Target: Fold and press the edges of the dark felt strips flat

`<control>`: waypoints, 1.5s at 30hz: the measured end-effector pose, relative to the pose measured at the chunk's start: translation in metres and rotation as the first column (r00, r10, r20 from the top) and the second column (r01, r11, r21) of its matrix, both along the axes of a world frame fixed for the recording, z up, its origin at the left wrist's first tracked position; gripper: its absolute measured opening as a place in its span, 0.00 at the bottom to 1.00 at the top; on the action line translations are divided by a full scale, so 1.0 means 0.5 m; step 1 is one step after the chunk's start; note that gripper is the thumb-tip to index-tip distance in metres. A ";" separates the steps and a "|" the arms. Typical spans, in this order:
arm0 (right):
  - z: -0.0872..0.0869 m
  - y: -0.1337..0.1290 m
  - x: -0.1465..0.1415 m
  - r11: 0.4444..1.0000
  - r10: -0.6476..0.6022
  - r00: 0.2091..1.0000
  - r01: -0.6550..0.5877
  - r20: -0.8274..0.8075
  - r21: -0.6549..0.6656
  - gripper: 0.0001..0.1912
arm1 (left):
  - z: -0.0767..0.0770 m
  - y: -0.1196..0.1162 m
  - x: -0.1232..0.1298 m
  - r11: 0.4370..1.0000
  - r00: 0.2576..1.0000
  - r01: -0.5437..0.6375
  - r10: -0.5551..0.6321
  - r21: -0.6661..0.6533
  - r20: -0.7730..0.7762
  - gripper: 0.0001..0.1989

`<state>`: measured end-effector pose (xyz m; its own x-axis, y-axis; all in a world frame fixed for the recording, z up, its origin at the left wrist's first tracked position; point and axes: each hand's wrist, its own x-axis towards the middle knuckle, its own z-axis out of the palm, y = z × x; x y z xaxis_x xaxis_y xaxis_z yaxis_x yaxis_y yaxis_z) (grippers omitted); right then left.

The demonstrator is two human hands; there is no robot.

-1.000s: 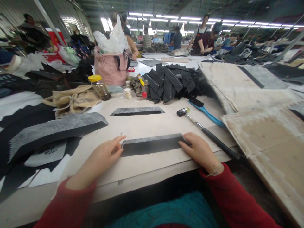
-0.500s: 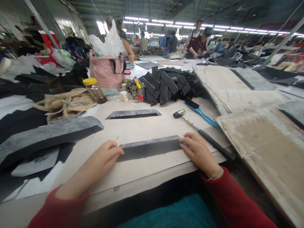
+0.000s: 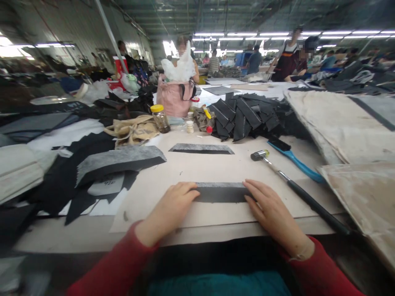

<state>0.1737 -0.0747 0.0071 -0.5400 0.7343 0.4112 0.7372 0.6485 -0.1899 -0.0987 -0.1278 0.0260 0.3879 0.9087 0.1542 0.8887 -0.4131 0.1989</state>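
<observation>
A black fabric strip [image 3: 220,194] with a grey fuzzy band along its far edge lies flat on the pale board [image 3: 148,181] in front of me. My left hand [image 3: 174,203] grips its left end, fingers at the far edge and thumb nearer me. At the right end, my right hand [image 3: 271,207] holds it between outstretched fingers and thumb. Both fingertips partly cover the strip's ends. Beyond it rests another grey-and-black strip [image 3: 202,148] with slanted ends. A two-faced mallet [image 3: 285,176] lies to the right of my right hand.
A blue-handled brush [image 3: 298,160] lies past the mallet. Dark cut pieces [image 3: 243,115] are heaped at the back, near a yellow-lidded jar [image 3: 161,119] and a pink bag [image 3: 174,98]. Stiff pale sheets [image 3: 327,127] flank the right; more dark fabric [image 3: 83,164] lies left.
My view has swung left, so the bench appears shifted right. Both hands remain at the strip's ends; the right fingers now stretch flatter over its end, and the strip looks more level.
</observation>
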 end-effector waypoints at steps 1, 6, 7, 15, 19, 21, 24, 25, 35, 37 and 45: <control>0.002 -0.007 -0.020 0.999 0.049 0.999 -0.049 0.007 0.002 0.20 | -0.005 -0.003 0.025 0.999 0.999 0.042 -0.043 0.019 0.019 0.16; -0.009 -0.027 -0.092 0.980 0.195 0.977 -0.197 0.083 0.011 0.23 | -0.027 -0.007 0.104 0.994 0.995 0.082 -0.087 0.079 0.058 0.18; -0.016 -0.027 -0.098 0.978 0.206 0.973 -0.208 0.100 0.006 0.24 | -0.030 -0.007 0.107 0.995 0.997 0.057 -0.061 0.077 0.053 0.18; -0.050 -0.028 -0.100 0.967 0.256 0.948 -0.250 0.189 -0.054 0.28 | -0.039 -0.012 0.095 1.000 1.000 0.001 -0.001 -0.009 -0.029 0.18; -0.045 -0.023 -0.081 0.971 0.239 0.944 -0.227 0.228 -0.080 0.28 | -0.040 -0.011 0.077 0.999 1.000 -0.008 0.007 -0.041 -0.021 0.20; -0.043 -0.018 -0.062 0.979 0.200 0.948 -0.181 0.247 -0.097 0.29 | -0.040 -0.012 0.060 0.998 0.999 -0.027 0.025 -0.055 -0.029 0.21; -0.046 -0.009 -0.020 0.990 0.118 0.959 -0.094 0.259 -0.101 0.29 | -0.038 -0.016 0.035 0.995 0.996 -0.068 0.063 -0.073 -0.068 0.23; -0.048 -0.007 -0.004 0.993 0.093 0.961 -0.070 0.260 -0.094 0.29 | -0.037 -0.017 0.028 0.994 0.993 -0.079 0.073 -0.076 -0.089 0.23; -0.062 0.015 0.150 0.969 -0.247 0.955 0.242 0.164 0.051 0.31 | 0.009 0.009 0.001 0.993 0.957 -0.109 0.114 0.034 -0.266 0.17; -0.050 0.018 0.155 0.960 -0.280 0.949 0.279 0.142 0.033 0.29 | 0.031 0.026 0.032 0.998 0.966 -0.003 0.018 0.059 -0.257 0.16; -0.015 0.017 0.097 0.949 -0.300 0.937 0.312 0.179 -0.039 0.20 | 0.031 0.115 0.242 0.908 0.908 0.416 -0.412 0.049 -0.078 0.11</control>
<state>0.2224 -0.0664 -0.0005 -0.3420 0.8973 0.2790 0.9229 0.3767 -0.0802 0.0222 -0.0705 0.0414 0.7380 0.6535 0.1680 0.6452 -0.7564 0.1081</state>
